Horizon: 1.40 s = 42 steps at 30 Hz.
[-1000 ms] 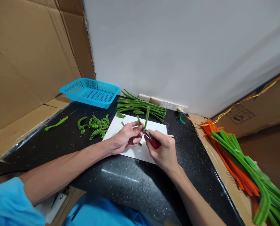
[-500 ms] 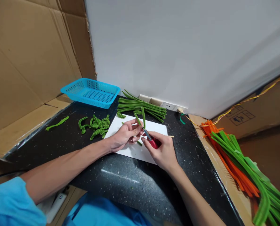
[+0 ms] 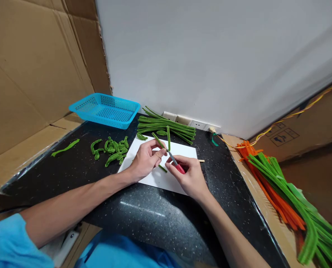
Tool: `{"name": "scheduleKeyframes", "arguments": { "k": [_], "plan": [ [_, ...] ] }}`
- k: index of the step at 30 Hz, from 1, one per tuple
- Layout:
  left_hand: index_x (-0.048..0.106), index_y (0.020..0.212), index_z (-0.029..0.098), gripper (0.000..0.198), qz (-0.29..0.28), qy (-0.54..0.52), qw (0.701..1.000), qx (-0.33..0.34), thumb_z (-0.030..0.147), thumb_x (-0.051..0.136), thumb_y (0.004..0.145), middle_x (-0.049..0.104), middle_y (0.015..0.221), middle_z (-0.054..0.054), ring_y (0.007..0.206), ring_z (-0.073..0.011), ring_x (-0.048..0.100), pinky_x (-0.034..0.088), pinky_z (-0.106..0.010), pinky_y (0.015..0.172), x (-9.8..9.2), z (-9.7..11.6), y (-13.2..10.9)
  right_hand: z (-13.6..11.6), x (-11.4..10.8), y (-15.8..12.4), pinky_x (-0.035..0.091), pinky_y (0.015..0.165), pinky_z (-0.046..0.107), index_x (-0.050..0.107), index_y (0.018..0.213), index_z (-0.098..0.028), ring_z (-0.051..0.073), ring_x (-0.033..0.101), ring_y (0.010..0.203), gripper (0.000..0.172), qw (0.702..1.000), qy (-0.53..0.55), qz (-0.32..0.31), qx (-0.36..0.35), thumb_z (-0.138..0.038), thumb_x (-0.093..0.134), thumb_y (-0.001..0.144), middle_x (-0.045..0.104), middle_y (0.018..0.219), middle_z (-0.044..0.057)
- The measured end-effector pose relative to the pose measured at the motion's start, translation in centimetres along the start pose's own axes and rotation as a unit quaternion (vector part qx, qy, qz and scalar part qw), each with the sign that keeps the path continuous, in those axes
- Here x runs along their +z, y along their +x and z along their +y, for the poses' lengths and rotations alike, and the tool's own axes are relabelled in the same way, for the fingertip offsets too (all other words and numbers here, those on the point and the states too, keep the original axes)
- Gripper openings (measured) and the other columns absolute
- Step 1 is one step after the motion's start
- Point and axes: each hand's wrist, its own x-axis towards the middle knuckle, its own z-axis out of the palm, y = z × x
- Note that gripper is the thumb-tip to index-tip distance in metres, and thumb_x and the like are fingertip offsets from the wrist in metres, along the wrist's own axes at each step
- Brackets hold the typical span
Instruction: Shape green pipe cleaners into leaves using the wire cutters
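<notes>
Above a white sheet (image 3: 174, 182), my left hand (image 3: 147, 158) pinches a dark green fuzzy stem (image 3: 158, 139). My right hand (image 3: 189, 175) grips a red-handled tool (image 3: 179, 168), its metal jaws at the green stems beside my left fingertips. Another green piece (image 3: 168, 138) stands upright at the jaws. A short green piece (image 3: 162, 168) lies on the sheet below my left fingers. Behind the sheet lies a bundle of green stems (image 3: 166, 124). Left of the sheet is a pile of curled green pieces (image 3: 115, 147).
A blue perforated basket (image 3: 107, 111) stands at the back left near a cardboard wall (image 3: 37, 56). Orange stems (image 3: 277, 197) and light green stems (image 3: 291, 201) lie on cardboard at the right. Sockets (image 3: 197, 125) and a yellow cable (image 3: 291, 119) are along the wall.
The stem in my left fingers leans further left, and the tool's metal part shows more. The whole view has shifted slightly, with the table things appearing a little further left.
</notes>
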Motion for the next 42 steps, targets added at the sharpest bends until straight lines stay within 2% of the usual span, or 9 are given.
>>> {"name": "scheduleKeyframes", "arguments": {
  "k": [7,11,17,21,24,28,32,36,42],
  "plan": [
    [0.072,0.093,0.017,0.014,0.047,0.094,0.993,0.049,0.026,0.081,0.088,0.068,0.088,-0.003,0.057,-0.0083,0.052,0.037,-0.021,0.051,0.1,0.4,-0.6,-0.1,0.3,0.0,0.045,0.059,0.026,0.076,0.081,-0.017,0.014,0.053,0.061,0.024,0.999,0.047,-0.009,0.016,-0.039,0.074,0.088,0.063,0.071,0.001],
    [0.073,0.091,0.018,0.009,0.068,0.112,0.99,0.05,0.02,0.08,0.087,0.069,0.088,-0.004,0.067,-0.0124,0.057,0.04,-0.021,0.057,0.3,0.7,-0.8,-0.4,0.3,0.0,0.044,0.06,0.027,0.074,0.081,-0.017,0.014,0.05,0.06,0.022,0.998,0.053,-0.016,0.025,-0.037,0.073,0.088,0.062,0.07,0.001],
    [0.075,0.089,0.019,0.005,0.105,0.207,0.968,0.097,0.016,0.078,0.088,0.072,0.085,-0.004,0.071,-0.016,0.062,0.045,-0.025,0.068,0.2,0.7,-1.0,0.1,0.5,0.0,0.039,0.059,0.026,0.071,0.08,-0.017,0.012,0.046,0.061,0.023,0.995,0.083,-0.026,0.043,-0.039,0.076,0.088,0.058,0.07,-0.001],
    [0.075,0.082,0.018,0.008,0.091,0.297,0.936,0.165,0.016,0.076,0.089,0.078,0.091,-0.006,0.072,-0.0175,0.065,0.047,-0.028,0.071,-0.3,0.4,-0.7,0.6,0.5,0.0,0.034,0.055,0.026,0.072,0.082,-0.018,0.011,0.039,0.057,0.024,0.992,0.106,-0.035,0.061,-0.041,0.075,0.089,0.052,0.066,-0.003],
    [0.075,0.083,0.018,0.007,0.083,0.352,0.907,0.214,0.015,0.074,0.09,0.08,0.092,-0.006,0.066,-0.0167,0.063,0.047,-0.029,0.066,-0.6,0.0,-0.5,0.8,0.6,0.0,0.033,0.055,0.026,0.072,0.083,-0.017,0.011,0.039,0.057,0.025,0.991,0.105,-0.037,0.069,-0.041,0.076,0.089,0.051,0.065,-0.004],
    [0.075,0.092,0.016,0.004,0.081,0.389,0.89,0.223,0.017,0.071,0.093,0.079,0.089,-0.005,0.061,-0.0146,0.061,0.046,-0.027,0.061,-0.7,-0.3,-0.5,0.6,0.6,0.1,0.034,0.058,0.026,0.072,0.081,-0.017,0.011,0.041,0.06,0.023,0.994,0.085,-0.023,0.057,-0.039,0.076,0.088,0.054,0.068,-0.002],
    [0.073,0.091,0.015,0.005,0.083,0.398,0.88,0.245,0.015,0.07,0.095,0.079,0.089,-0.005,0.061,-0.0135,0.063,0.048,-0.026,0.059,-0.6,-0.4,-0.5,0.0,0.7,0.2,0.036,0.059,0.027,0.071,0.081,-0.016,0.012,0.043,0.061,0.023,0.994,0.084,-0.02,0.061,-0.038,0.078,0.085,0.056,0.069,-0.002],
    [0.071,0.089,0.015,0.007,0.077,0.407,0.863,0.287,0.011,0.07,0.095,0.079,0.092,-0.006,0.067,-0.0146,0.068,0.049,-0.025,0.06,-0.8,-0.6,-0.4,0.2,0.8,0.1,0.037,0.061,0.027,0.071,0.081,-0.017,0.013,0.045,0.063,0.024,0.995,0.078,-0.015,0.063,-0.039,0.078,0.086,0.059,0.071,-0.001],
    [0.07,0.094,0.015,0.012,0.035,0.462,0.806,0.368,0.006,0.063,0.098,0.078,0.091,-0.005,0.083,-0.0179,0.074,0.053,-0.025,0.066,-1.4,-0.4,-0.3,1.0,0.7,-0.1,0.031,0.056,0.026,0.072,0.082,-0.018,0.011,0.038,0.058,0.025,0.994,0.086,-0.025,0.065,-0.042,0.076,0.089,0.053,0.066,-0.003]
  ]
}}
